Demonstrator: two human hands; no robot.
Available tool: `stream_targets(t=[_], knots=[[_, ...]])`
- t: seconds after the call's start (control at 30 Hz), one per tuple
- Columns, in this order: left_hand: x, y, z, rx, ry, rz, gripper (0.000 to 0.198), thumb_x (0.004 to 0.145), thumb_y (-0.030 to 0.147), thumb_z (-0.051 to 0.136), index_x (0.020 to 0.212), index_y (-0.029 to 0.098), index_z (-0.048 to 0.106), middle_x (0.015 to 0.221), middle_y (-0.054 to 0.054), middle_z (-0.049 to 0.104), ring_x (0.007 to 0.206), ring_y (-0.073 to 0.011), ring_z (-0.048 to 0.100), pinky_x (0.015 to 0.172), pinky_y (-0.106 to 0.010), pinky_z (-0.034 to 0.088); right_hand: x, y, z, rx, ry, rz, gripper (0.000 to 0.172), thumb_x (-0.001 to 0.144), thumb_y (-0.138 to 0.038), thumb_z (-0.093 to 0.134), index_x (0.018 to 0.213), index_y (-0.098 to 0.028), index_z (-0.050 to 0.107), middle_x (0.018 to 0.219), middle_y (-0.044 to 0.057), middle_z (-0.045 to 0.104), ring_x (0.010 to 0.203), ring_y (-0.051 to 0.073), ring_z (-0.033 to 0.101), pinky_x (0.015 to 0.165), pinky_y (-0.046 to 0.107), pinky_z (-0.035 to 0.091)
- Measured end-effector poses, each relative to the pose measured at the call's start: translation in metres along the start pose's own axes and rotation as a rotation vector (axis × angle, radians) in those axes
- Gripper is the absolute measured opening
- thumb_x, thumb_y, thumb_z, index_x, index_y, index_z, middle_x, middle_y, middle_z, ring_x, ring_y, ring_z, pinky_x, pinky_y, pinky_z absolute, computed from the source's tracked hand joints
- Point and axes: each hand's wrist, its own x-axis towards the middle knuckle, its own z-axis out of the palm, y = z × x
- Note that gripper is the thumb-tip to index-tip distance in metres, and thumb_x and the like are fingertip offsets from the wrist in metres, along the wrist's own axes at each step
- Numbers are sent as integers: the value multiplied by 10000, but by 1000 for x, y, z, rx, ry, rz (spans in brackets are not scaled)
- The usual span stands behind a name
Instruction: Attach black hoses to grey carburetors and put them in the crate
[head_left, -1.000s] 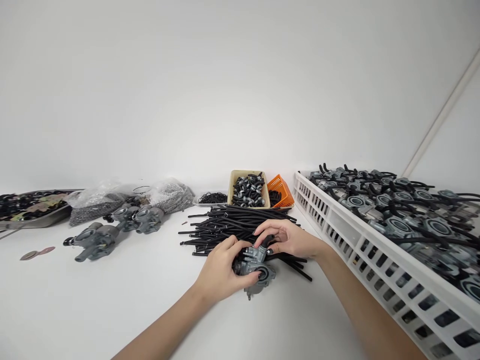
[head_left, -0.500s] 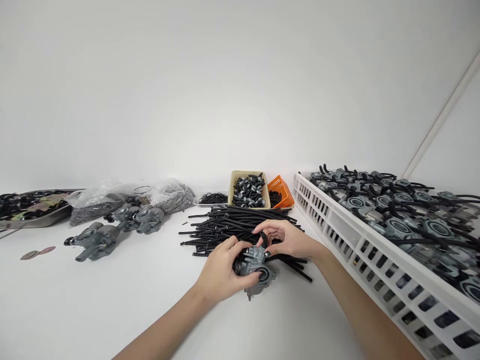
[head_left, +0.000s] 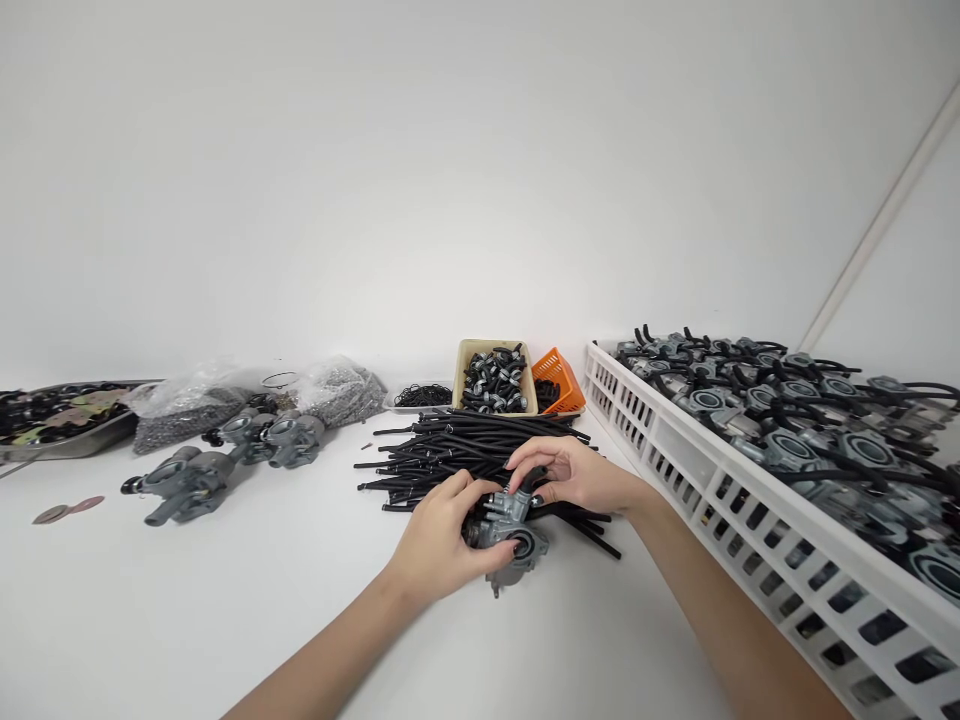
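Observation:
A grey metal carburetor [head_left: 510, 540] is gripped by my left hand [head_left: 446, 540], the thumb lying across its round bore. At its top, my right hand [head_left: 574, 475] pinches a short black rubber elbow tube [head_left: 532, 478] between thumb and fingers. The tube's lower end meets the carburetor's upper part; how far it is seated I cannot tell. Behind both hands lies a pile of black rubber hoses [head_left: 427, 455], some with small metal clips. Part of the carburetor is hidden behind my left fingers.
Several carburetors [head_left: 187, 482] stand at left, near plastic bags [head_left: 341, 390] of small metal parts and a metal tray [head_left: 97, 437]. A cream basket [head_left: 459, 375] and an orange basket [head_left: 574, 390] are behind the hoses. A white crate [head_left: 720, 470] full of carburetors borders the right.
My right hand has tilted the black elbow tube over to the right on the carburetor. My left hand keeps its grip. The whole view has shifted slightly.

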Motion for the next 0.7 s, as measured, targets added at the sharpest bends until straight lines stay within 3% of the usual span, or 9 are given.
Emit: stream_targets(t=[0.33,0.53,0.7], knots=[[0,-1,0,1,-1,3,428,712,395,696,1112,255,634,888,-18,553,872,-222,584,784,-344,466,-1,-1,0,21,-2,5,342,764,-146,711,1089,-172,606,987,81,719,952,180,636,790,306,485],[0,1,-1,-5,-16,-10,439,711,395,699,1124,261,632,901,-21,554,876,-225,583,786,-349,463,2,-2,4,-64,85,36,449,673,-136,784,1088,-177,620,872,27,689,853,165,634,796,317,486],[0,0,0,-9,-16,-8,436,710,390,699,1123,263,633,900,-19,554,876,-224,582,785,-349,460,2,-2,4,-60,79,31,421,703,-154,760,1097,-176,615,906,45,703,881,177,648,829,345,501]])
